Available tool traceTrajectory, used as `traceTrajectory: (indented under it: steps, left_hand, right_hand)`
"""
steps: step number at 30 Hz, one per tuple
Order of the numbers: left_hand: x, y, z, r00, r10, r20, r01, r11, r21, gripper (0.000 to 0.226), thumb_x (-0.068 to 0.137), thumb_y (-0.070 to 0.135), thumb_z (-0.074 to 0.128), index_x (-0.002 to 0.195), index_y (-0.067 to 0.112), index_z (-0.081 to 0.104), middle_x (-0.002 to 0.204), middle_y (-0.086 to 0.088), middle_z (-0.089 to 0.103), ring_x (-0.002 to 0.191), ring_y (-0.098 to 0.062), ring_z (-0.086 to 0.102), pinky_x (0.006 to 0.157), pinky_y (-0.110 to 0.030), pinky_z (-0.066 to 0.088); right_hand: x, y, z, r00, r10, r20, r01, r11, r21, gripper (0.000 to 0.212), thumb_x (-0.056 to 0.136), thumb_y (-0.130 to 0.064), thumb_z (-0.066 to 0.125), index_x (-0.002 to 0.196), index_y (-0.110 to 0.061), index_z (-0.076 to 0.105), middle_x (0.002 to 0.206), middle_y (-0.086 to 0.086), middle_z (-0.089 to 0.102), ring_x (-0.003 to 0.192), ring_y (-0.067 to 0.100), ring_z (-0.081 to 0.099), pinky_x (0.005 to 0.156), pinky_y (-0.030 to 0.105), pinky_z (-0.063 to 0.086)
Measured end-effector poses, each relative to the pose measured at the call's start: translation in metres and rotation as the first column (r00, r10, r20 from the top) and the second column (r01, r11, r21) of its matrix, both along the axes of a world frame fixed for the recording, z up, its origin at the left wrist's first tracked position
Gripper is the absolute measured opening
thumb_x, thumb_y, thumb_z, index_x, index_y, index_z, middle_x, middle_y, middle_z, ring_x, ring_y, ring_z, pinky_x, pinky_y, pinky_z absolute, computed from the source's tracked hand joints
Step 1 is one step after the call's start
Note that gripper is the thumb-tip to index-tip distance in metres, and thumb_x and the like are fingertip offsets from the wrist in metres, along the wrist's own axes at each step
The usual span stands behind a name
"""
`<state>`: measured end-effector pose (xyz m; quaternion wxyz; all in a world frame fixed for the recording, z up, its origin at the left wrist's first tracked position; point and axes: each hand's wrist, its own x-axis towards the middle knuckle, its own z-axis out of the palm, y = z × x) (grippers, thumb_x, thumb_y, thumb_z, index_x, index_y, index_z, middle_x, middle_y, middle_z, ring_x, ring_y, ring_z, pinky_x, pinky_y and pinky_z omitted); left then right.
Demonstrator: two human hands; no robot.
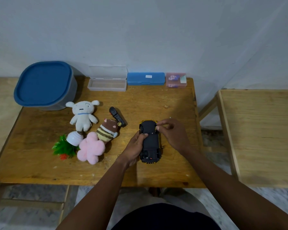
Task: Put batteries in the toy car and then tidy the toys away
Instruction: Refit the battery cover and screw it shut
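A yellow toy car (150,141) lies upside down on the wooden table (173,103), its black underside facing up. My left hand (134,147) grips the car's left side, thumb on the underside. My right hand (170,133) is at the car's far right edge, its fingertips pinching something small there; what it is I cannot tell. To the left lie a white plush dog (83,115), a striped brown plush (107,131), a pink plush flower (91,147) and a small fake plant in a white pot (68,143).
A black screwdriver-like tool (118,116) lies beside the plushes. Along the back wall stand a grey bin with a blue lid (43,83), an open clear case (107,80), a shut blue case (145,78) and a small pink box (176,80). A second wooden table (259,130) stands right.
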<state>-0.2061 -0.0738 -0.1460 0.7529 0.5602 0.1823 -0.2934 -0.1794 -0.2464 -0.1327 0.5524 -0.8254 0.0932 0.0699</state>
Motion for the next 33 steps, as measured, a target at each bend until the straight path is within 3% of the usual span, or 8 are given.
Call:
traceTrajectory:
  steps: [3,5,7,11,16,20,25,33]
  left_hand:
    - [0.002,0.000,-0.001,0.999,0.013,-0.031,-0.013,1.000,0.021,0.020,0.106,0.025,0.045,0.115,0.021,0.062,0.104,-0.006,0.072,0.090,-0.021,0.071,0.073,-0.036,0.061]
    - [0.004,-0.001,-0.003,0.999,0.011,-0.035,-0.010,0.999,0.039,0.017,0.105,0.025,0.048,0.112,0.019,0.062,0.103,-0.007,0.071,0.088,-0.022,0.070,0.073,-0.038,0.060]
    - [0.007,-0.001,-0.004,1.000,0.008,-0.024,-0.007,0.999,0.039,0.020,0.103,0.025,0.052,0.119,0.017,0.062,0.106,-0.008,0.070,0.090,-0.023,0.071,0.074,-0.038,0.061]
    - [0.011,-0.002,-0.002,1.000,-0.004,-0.001,0.004,0.998,0.055,0.022,0.102,0.024,0.056,0.122,0.020,0.063,0.109,-0.009,0.070,0.096,-0.026,0.071,0.080,-0.043,0.060]
    - [0.017,0.000,0.001,1.000,0.024,0.021,-0.025,0.997,0.070,0.027,0.101,0.026,0.057,0.127,0.019,0.060,0.114,-0.013,0.070,0.098,-0.030,0.071,0.079,-0.044,0.060]
    - [0.026,0.006,0.008,0.998,0.038,0.056,-0.043,0.994,0.099,0.035,0.101,0.028,0.057,0.135,0.016,0.056,0.111,-0.011,0.071,0.089,-0.024,0.073,0.068,-0.036,0.059]
    - [0.033,0.010,0.016,0.994,0.049,0.096,-0.060,0.992,0.114,0.036,0.101,0.028,0.057,0.135,0.017,0.056,0.107,-0.007,0.072,0.085,-0.019,0.074,0.065,-0.030,0.058]
    - [0.037,0.015,0.022,0.987,0.079,0.141,-0.091,0.992,0.084,0.033,0.101,0.025,0.058,0.134,0.024,0.056,0.122,-0.013,0.068,0.101,-0.029,0.071,0.074,-0.039,0.060]
  right_hand:
    - [-0.001,-0.012,-0.007,0.990,-0.118,0.073,0.133,0.962,-0.237,0.011,0.089,-0.028,0.068,0.099,-0.029,0.072,0.109,-0.005,0.067,0.097,0.010,0.061,0.079,0.029,0.052]
    - [-0.004,-0.023,-0.013,0.995,-0.085,0.052,0.099,0.872,-0.479,0.024,0.090,-0.034,0.064,0.112,-0.026,0.067,0.114,-0.002,0.065,0.102,0.018,0.061,0.082,0.037,0.053]
    - [-0.009,-0.029,-0.017,0.998,-0.050,-0.035,0.021,0.818,-0.575,0.039,0.089,-0.038,0.064,0.125,-0.023,0.058,0.120,0.004,0.061,0.107,0.024,0.059,0.084,0.041,0.053]
    - [-0.016,-0.035,-0.019,0.993,0.004,-0.116,-0.068,0.826,-0.559,0.045,0.090,-0.030,0.067,0.130,-0.020,0.050,0.123,0.008,0.059,0.103,0.026,0.061,0.076,0.036,0.051]
    - [-0.009,-0.024,0.016,0.994,-0.037,-0.107,0.000,0.945,-0.327,0.021,0.093,-0.022,0.060,0.114,-0.022,0.062,0.092,-0.005,0.067,0.074,0.010,0.061,0.059,0.025,0.041]
    - [0.002,-0.012,0.054,0.999,-0.037,0.018,0.039,0.984,-0.173,0.017,0.096,-0.019,0.049,0.097,-0.021,0.065,0.071,-0.001,0.060,0.058,0.008,0.049,0.056,0.030,0.038]
    - [0.011,-0.005,0.073,0.964,0.261,0.050,-0.230,0.912,-0.339,0.008,0.091,-0.030,0.063,0.096,-0.030,0.069,0.069,-0.013,0.060,0.061,0.004,0.055,0.060,0.028,0.045]
    - [0.015,0.005,0.083,0.928,0.365,0.076,-0.274,0.806,-0.524,0.021,0.089,-0.029,0.062,0.106,-0.028,0.076,0.090,-0.009,0.073,0.076,0.006,0.062,0.067,0.022,0.048]
